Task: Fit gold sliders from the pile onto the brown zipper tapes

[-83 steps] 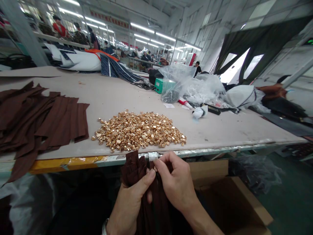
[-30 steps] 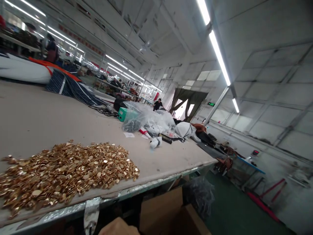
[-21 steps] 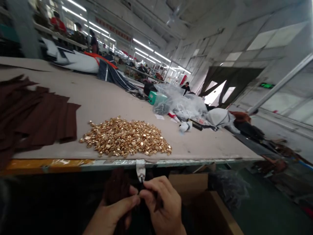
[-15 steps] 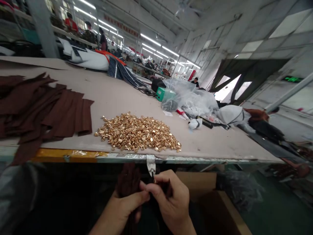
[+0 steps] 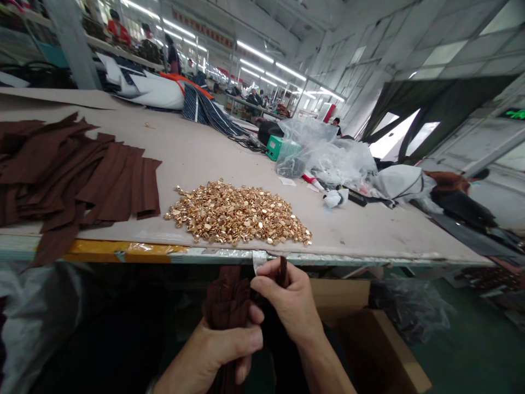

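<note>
- Fingers of your left hand [image 5: 221, 345] are closed round a bundle of brown strips [image 5: 227, 298], upright just below the near edge of the table [image 5: 389, 232]; your thumb lies across its front.
- Your right hand [image 5: 293, 298] is just to the right of it, fingers curled in narrow round 1 dark brown strip end [image 5: 283, 267] that pokes up above them. Your thumb and index tips are close together; whether anything small sits between them, you cannot tell from this view.
- Beside your right forearm, below the table, is an open cardboard box [image 5: 394, 342], with crumpled dark plastic [image 5: 414, 309] beyond it.
- Along the edge facing you runs yellow tape [image 5: 135, 249] on the left; a silver tab [image 5: 258, 259] shows at your right fingertips, contact unclear.
- Just behind that edge, in front of you, is a heap of small gold pieces [image 5: 241, 216].
- To your left, a spread of brown strips [image 5: 115, 180] lies flat, 1 end hanging over the edge.
- Farther right sit a white crumpled wad [image 5: 335, 198], clear plastic bags [image 5: 344, 156] and a green box [image 5: 275, 148].
- At the back left you have striped dark fabric [image 5: 207, 112] and orange cloth [image 5: 186, 83].
- Beyond, you see a person in red [image 5: 118, 30] under rows of ceiling lights [image 5: 255, 52].
</note>
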Demonstrator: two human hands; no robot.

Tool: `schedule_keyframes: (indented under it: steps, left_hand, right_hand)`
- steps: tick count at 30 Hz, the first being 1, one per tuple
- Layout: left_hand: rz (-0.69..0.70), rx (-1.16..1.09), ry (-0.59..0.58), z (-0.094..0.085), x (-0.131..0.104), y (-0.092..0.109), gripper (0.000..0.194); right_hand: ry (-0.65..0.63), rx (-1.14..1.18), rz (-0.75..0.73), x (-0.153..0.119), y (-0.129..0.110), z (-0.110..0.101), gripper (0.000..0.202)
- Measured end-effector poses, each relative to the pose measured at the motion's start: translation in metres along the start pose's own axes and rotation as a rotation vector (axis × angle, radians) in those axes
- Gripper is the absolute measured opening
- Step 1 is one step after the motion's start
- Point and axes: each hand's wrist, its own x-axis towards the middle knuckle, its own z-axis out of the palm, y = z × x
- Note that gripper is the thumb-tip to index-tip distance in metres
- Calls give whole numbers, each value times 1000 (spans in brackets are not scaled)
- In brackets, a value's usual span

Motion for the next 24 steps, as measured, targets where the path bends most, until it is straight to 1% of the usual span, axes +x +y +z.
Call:
schedule_keyframes:
  steps: [3, 5, 7, 9, 11, 12, 13, 15, 17, 18, 19, 20, 21, 22, 24]
  left_hand:
    - [0, -38, -96, -1, -1, -2, 25]
    - [9, -41, -122, 0, -1, -2, 25]
    - [30, -16, -122, 1, -2, -1, 23]
    - [50, 61, -119, 2, -3, 0, 15]
    - [66, 169, -114, 2, -3, -1, 6]
    - [68, 215, -104, 2, -2, -2, 5]
    - [62, 241, -92, 2, -1, -3, 4]
    - [46, 226, -81, 1, 1, -5, 5]
    - [34, 158, -97, 1, 3, -5, 16]
    - [39, 124, -112, 2, 2, -4, 20]
    - [53, 96, -118, 3, 1, -3, 22]
    - [67, 77, -106, 5, 0, -1, 23]
    - [80, 59, -72, 7, -2, 2, 24]
    - [93, 38, -20, 10, -4, 4, 25]
    - [142, 0, 121, 13, -8, 9, 27]
  right_hand:
    - [29, 0, -10, -2, 1, -3, 17]
    - [22, 14, -42, -9, 0, -7, 16]
    - [-42, 9, -64, -20, -1, -11, 14]
    - [-111, -34, -71, -29, -4, -13, 16]
    - [-149, -57, -84, -35, -5, -12, 16]
    - [-156, -48, -102, -37, -4, -11, 14]
    - [-160, -37, -135, -38, -3, -10, 11]
    - [-148, -47, -247, -40, -1, -9, 9]
    - [-111, -94, -370, -41, 2, -9, 7]
    - [-96, -97, -396, -42, 3, -10, 7]
    - [-83, -67, -386, -42, 4, -11, 8]
    - [-74, -4, -335, -42, 4, -12, 9]
    - [-73, 76, -254, -41, 4, -13, 12]
    - [-75, 155, -159, -40, 4, -14, 16]
    - [-73, 256, 14, -38, 6, -15, 21]
